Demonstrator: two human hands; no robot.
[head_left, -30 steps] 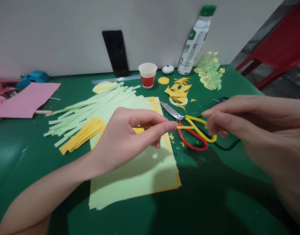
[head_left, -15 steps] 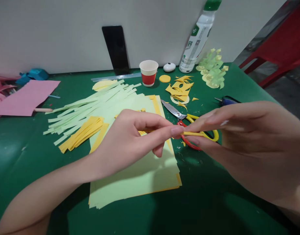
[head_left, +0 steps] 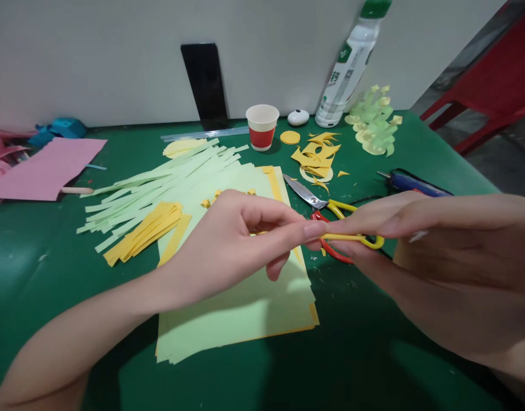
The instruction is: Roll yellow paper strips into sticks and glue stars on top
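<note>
A narrow yellow paper strip (head_left: pixel 343 236) stretches between my two hands above the stack of light green sheets (head_left: pixel 245 319). My left hand (head_left: pixel 232 248) pinches its left end between thumb and fingers. The fingers of my right hand (head_left: pixel 442 257) lie above and below the strip and close on it. Behind them on the table are scissors (head_left: pixel 304 192) with red and yellow handles, partly covered by the right hand. Left of my left hand lie a bundle of yellow strips (head_left: pixel 145 231) and fanned green strips (head_left: pixel 172 174). Small folded yellow pieces (head_left: pixel 206 202) show just behind that hand.
Along the wall are a leaning black phone (head_left: pixel 205 85), a paper cup (head_left: pixel 262 127), a white case (head_left: pixel 298 117), a tilted bottle (head_left: pixel 350 68) and a green paper plant (head_left: pixel 376 123). Yellow scraps (head_left: pixel 316 157), a blue-handled tool (head_left: pixel 416 184) and pink paper (head_left: pixel 48 168) lie around.
My right hand has shifted slightly right and down, uncovering more of the blue-handled tool. My left hand stays nearly in place, still pinching the strip.
</note>
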